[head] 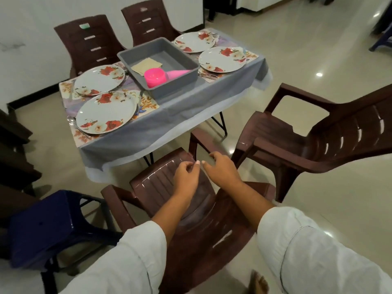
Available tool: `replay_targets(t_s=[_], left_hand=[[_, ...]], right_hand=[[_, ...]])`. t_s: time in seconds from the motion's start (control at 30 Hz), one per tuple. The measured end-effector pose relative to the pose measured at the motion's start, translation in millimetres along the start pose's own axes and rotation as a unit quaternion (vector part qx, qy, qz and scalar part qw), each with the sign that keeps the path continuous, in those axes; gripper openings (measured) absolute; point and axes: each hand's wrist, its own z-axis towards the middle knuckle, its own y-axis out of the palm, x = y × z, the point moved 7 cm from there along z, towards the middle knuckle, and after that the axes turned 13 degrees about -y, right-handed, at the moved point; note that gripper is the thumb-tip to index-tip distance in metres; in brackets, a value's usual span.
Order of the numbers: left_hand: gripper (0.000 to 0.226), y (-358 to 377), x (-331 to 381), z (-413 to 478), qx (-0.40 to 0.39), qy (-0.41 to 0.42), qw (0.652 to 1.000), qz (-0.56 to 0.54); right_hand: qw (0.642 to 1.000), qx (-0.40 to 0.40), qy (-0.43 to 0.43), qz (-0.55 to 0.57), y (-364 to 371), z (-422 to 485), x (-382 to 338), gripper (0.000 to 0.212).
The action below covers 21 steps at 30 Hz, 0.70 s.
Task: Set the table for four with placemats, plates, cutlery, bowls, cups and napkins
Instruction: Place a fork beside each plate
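Floral plates already sit on placemats ahead and left of the hands: two plates [99,80] [106,112] with cutlery [72,122] beside them. Straight ahead, the grey tub [161,66] on the desk [186,107] holds pink bowls [154,77], pink cups [177,72] and napkins [146,65], not yet laid out. Further right lie two more plates [194,41] [221,59]. Left hand [186,177] and right hand [220,168] hover half-curled over a brown chair [169,187], grasping nothing.

A home dining room: a small tabletop [191,107] under a grey cloth carries floral plates [106,112] on patterned placemats [148,102], ringed by brown plastic armchairs [318,134], with a blue plastic stool [48,225] on glossy cream floor tiles [318,49] and plain white walls [31,28].
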Motion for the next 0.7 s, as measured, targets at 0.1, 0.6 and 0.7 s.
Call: replay_targets(t_s=[0.1, 0.6, 0.7], left_hand=[[0.033, 30, 6, -18, 0.040, -0.009, 0.999, -0.007], [0.040, 91, 55, -27, 0.141, -0.013, 0.990, 0.020], [0.044, 93, 60, -4, 0.163, -0.019, 0.986, 0.013]], right_hand=[[0.999, -0.026, -0.032, 0.015, -21, -9, 26, 0.058], [0.994, -0.065, -0.079, 0.035, -78, 24, 69, 0.058], [0.992, -0.084, -0.093, 0.001, -74, 50, 71, 0.061]])
